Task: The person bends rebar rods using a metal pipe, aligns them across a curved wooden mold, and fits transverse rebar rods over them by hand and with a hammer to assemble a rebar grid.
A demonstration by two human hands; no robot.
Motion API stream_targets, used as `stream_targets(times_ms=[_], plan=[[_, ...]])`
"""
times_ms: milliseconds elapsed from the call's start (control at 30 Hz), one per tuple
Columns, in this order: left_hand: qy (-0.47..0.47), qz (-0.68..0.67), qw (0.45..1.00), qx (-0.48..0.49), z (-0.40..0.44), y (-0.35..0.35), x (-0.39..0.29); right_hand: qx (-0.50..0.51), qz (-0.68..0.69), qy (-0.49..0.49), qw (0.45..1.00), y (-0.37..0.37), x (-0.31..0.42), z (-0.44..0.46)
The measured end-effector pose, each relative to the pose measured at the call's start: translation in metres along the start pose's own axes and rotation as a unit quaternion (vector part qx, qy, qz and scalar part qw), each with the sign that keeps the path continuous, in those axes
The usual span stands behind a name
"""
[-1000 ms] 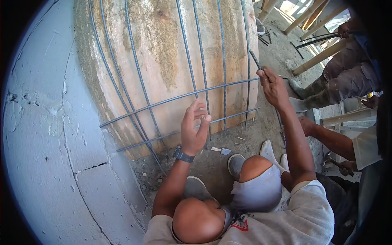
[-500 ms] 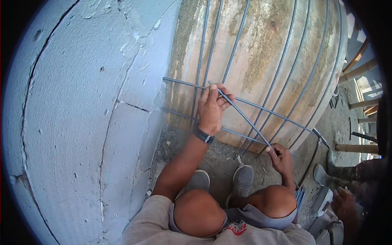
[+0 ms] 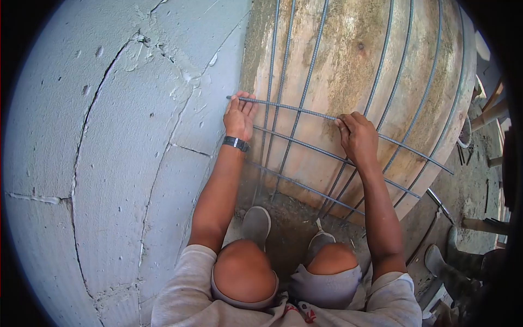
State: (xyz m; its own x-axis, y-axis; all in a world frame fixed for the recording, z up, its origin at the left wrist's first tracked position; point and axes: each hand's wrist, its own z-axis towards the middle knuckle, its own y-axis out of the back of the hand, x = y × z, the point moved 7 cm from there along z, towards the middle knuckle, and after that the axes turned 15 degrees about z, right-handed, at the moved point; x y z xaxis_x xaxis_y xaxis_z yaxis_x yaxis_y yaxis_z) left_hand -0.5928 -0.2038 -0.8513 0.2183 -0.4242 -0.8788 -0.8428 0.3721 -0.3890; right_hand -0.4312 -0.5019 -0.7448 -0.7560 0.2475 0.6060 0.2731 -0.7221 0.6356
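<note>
A ribbed steel bar (image 3: 305, 111) lies across several upright bars in front of a wooden board (image 3: 348, 65). Near its left end, beside the grey wall, my left hand (image 3: 239, 117) has its fingers closed around it. Farther right, my right hand (image 3: 358, 136) pinches the same bar between thumb and fingers. Below it, two more crosswise bars run over the uprights: a middle bar (image 3: 316, 148) and a lower bar (image 3: 305, 187). The middle bar passes behind my right hand and wrist.
The grey block wall (image 3: 120, 136) with cracked joints fills the left side. At the lower right are another person's boots (image 3: 436, 261), a metal rod (image 3: 440, 205) on the ground and wooden poles (image 3: 485, 226). A bucket (image 3: 464, 132) stands at the right.
The bar that my hands held slanted now lies crosswise over the uprights, above the other two. My left hand has moved to its left end, my right hand up onto its middle. The view has shifted left.
</note>
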Motion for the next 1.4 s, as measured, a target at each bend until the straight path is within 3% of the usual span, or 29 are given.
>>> stream_targets(times_ms=[267,400,900,1133,1400], plan=[[-0.064,-0.013,0.997,0.034,0.027,-0.023,0.005,-0.018,-0.016,-0.003,1.0,0.0,-0.002,-0.005],[-0.047,-0.035,0.998,0.034,0.033,-0.032,0.005,-0.057,-0.047,0.038,0.997,0.003,0.002,0.018],[-0.047,-0.109,0.989,0.085,0.039,-0.044,-0.002,-0.01,-0.099,0.053,0.994,0.001,0.009,0.039],[-0.039,-0.12,0.989,0.074,0.038,-0.045,-0.001,0.01,-0.089,0.007,0.996,-0.002,-0.004,0.038],[-0.043,-0.153,0.985,0.061,0.032,-0.057,0.0,0.013,-0.108,0.038,0.993,-0.002,-0.004,0.04]])
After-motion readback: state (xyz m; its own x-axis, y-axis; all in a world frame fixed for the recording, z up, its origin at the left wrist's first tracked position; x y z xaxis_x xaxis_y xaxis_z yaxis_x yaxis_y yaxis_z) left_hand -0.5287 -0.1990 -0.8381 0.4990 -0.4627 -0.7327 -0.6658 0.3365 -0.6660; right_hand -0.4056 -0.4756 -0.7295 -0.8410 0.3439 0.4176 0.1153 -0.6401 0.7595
